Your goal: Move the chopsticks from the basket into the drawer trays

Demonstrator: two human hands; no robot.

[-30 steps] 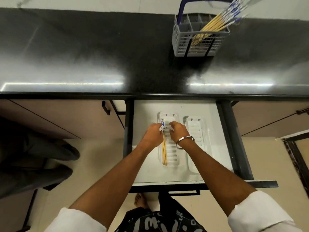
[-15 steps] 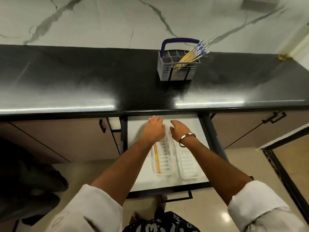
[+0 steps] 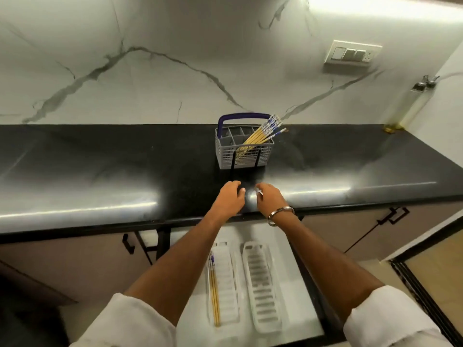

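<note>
A grey slotted basket (image 3: pixel 226 156) with a blue handle stands on the black counter, with several yellow chopsticks (image 3: pixel 260 135) with blue-white tops leaning to its right. Below, the open drawer (image 3: pixel 308 319) holds two white trays. The left tray (image 3: pixel 228 284) has a pair of chopsticks (image 3: pixel 214 294) along its left edge; the right tray (image 3: pixel 260 284) holds nothing. My left hand (image 3: pixel 229 199) and my right hand (image 3: pixel 269 199) hover over the counter's front edge, short of the basket, both holding nothing, fingers loosely curled.
The black counter (image 3: pixel 100 171) runs wide to both sides against a marble wall. A switch plate (image 3: pixel 350 53) is on the wall at upper right. Cabinet doors with black handles (image 3: pixel 393 215) flank the drawer.
Both hands left the chopsticks in the left tray and rose from the drawer to the counter edge, toward the basket. The view tilted upward.
</note>
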